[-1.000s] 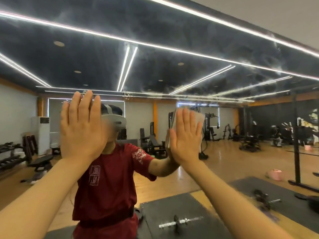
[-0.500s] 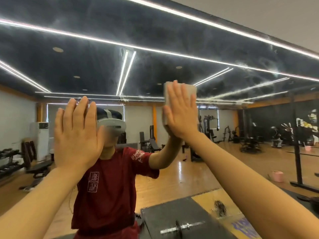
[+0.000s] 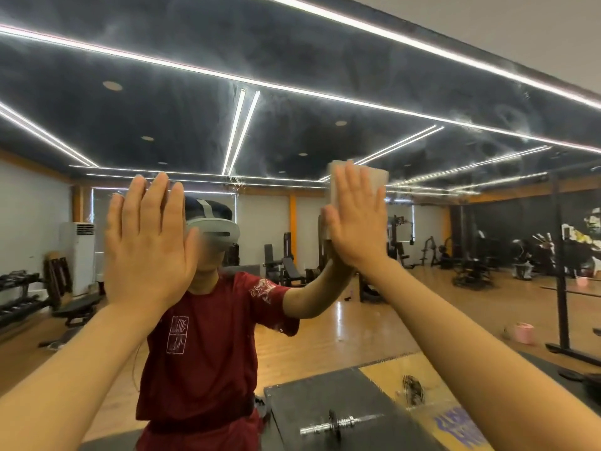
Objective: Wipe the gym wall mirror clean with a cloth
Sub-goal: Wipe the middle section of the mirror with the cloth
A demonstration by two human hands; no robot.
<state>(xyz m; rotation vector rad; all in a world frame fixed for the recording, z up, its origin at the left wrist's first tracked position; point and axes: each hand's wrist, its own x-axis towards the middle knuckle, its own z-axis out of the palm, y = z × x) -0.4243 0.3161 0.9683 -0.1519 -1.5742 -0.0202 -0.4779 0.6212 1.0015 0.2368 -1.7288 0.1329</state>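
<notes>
Mid-wipe: our right hand [image 3: 356,219], fingers flat, presses cloth [image 3: 377,179] to mirror [image 3: 292,60]; left hand [image 3: 148,242] flat on glass, holding nothing. Next: sweep twd hazy top edge.

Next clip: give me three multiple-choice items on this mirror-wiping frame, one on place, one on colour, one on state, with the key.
1. Where is the cloth?
A. On the floor
B. Under the right hand, against the mirror
C. Under the left hand

2. What colour is the shirt reflected in the mirror?
A. Dark red
B. Blue
C. White

3. How are the left hand's fingers?
A. Curled into a fist
B. Pinching the cloth
C. Straight, pointing up

Key: B, the cloth's edges show above and beside the flat right hand; A, the reflected shirt is dark red; C, the left palm is flat with fingers extended and holds nothing.
</notes>
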